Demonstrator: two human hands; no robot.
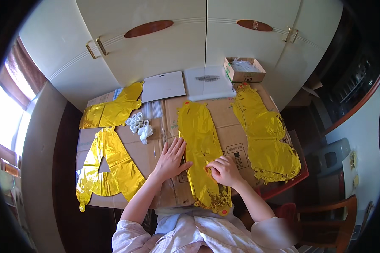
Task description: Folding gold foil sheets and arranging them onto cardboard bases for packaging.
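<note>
A long, flat gold foil balloon lies lengthwise in front of me on the cardboard-covered table. My left hand rests flat along its left edge, fingers stretched out and partly on the foil. Over the balloon's right side, my right hand is closed, with its fingers curled and pinched together. A small orange-red bit shows at those fingertips; the fingers hide what else may be between them. To the left lies a gold A-shaped foil balloon. Another gold foil balloon, with a wavy outline, lies to the right.
A folded gold foil balloon lies at the far left. Several white rolls and clear straws sit near it. Behind are a grey-white card, a clear plastic bag and a small carton. A wooden chair stands right.
</note>
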